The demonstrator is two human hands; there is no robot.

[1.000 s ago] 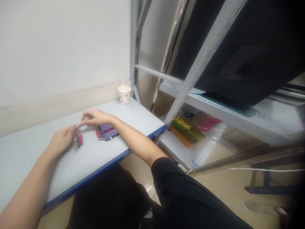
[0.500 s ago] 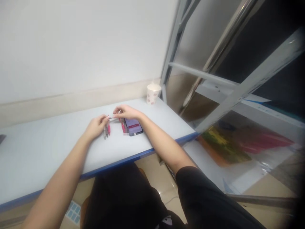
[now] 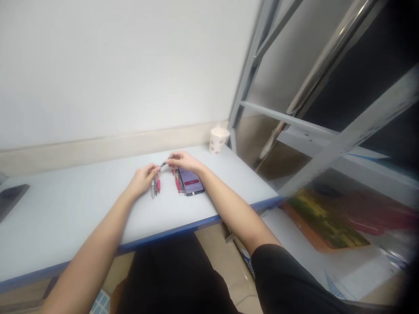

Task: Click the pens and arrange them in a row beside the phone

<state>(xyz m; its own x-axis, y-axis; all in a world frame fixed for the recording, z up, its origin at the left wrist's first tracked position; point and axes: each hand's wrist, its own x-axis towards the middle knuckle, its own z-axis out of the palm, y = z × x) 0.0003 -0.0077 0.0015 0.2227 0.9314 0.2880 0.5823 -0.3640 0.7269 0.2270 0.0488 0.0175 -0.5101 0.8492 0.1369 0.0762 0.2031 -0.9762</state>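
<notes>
Over the desk (image 3: 85,205), a slim dark pen (image 3: 165,163) slants up to the right between my hands. The fingers of my left hand (image 3: 144,178) close on its lower end, and my right hand (image 3: 183,160) pinches its upper part. Beneath my left fingertips lie several pens side by side, among them a pink pen (image 3: 159,185) and a grey pen (image 3: 152,190). Below my right hand, more pink pens (image 3: 177,179) rest against the left side of a phone (image 3: 192,180) with a lit screen. My fingers partly hide the held pen.
A patterned paper cup (image 3: 218,139) stands at the far right corner of the desk. A dark flat object (image 3: 13,198) lies at the left edge. To the right rises a metal frame (image 3: 244,78), with a shelf holding a yellow-green packet (image 3: 330,218).
The view has shifted, so the desk sits lower and further right. Between my hands the pen now slants more steeply and shows a longer dark part. The pens on the desk look unmoved.
</notes>
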